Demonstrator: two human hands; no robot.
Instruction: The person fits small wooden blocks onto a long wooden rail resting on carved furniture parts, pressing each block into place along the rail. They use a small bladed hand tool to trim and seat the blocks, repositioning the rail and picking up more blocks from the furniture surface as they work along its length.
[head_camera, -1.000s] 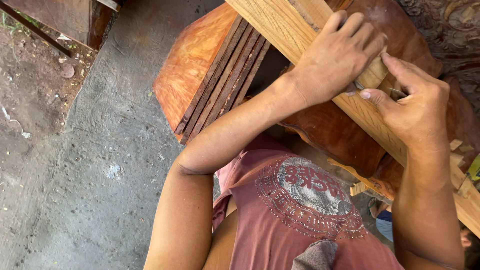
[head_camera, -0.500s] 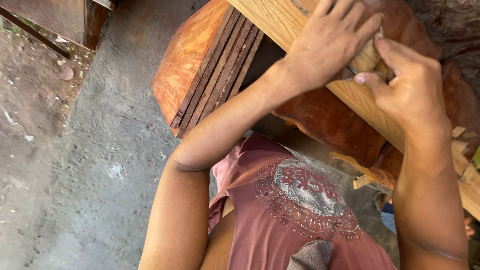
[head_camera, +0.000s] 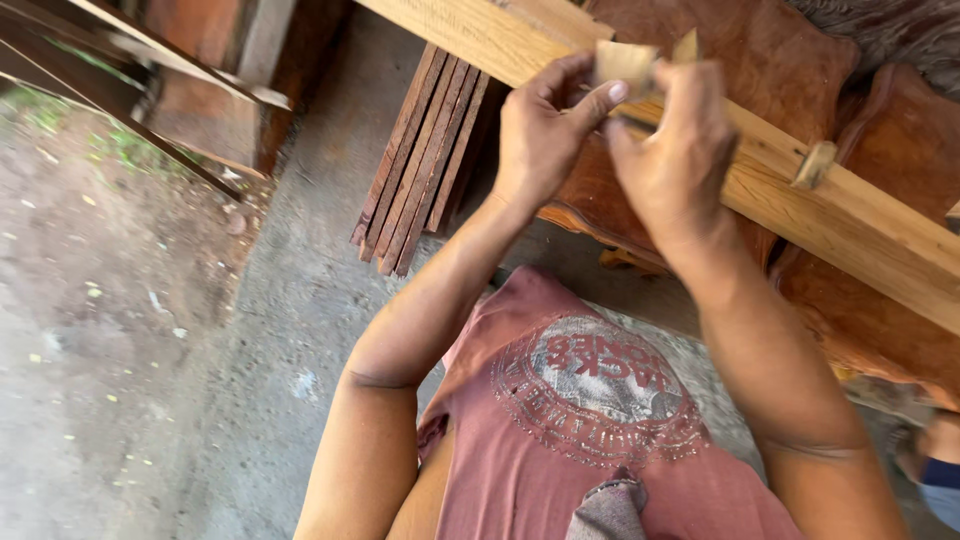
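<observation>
left hand (head_camera: 545, 135) and right hand (head_camera: 675, 150) are both raised in front of the chest, pinching one small tan piece of sandpaper (head_camera: 625, 62) between them: left thumb and forefinger closed on its lower left edge, right fingers closed on the right side; can't tell how the right thumb sits, it's hidden behind the hand. the piece is held in the air, just above the long pale wooden beam (head_camera: 850, 215) that runs diagonally across the top of the view. a small wooden block (head_camera: 815, 163) sits on the beam, well to the right of the hands. under and behind the beam are reddish carved wood pieces (head_camera: 760, 60); to the left a stack of dark thin slats (head_camera: 425, 150) leans down toward the concrete floor (head_camera: 250, 400). risks as i read it: both grips are light fingertip pinches on a thin flexible piece, so a pull from either side could tear or crease it, or it slips and drops between beam and body. the beam's edge is close to the knuckles; a careless downward move could scrape them.
</observation>
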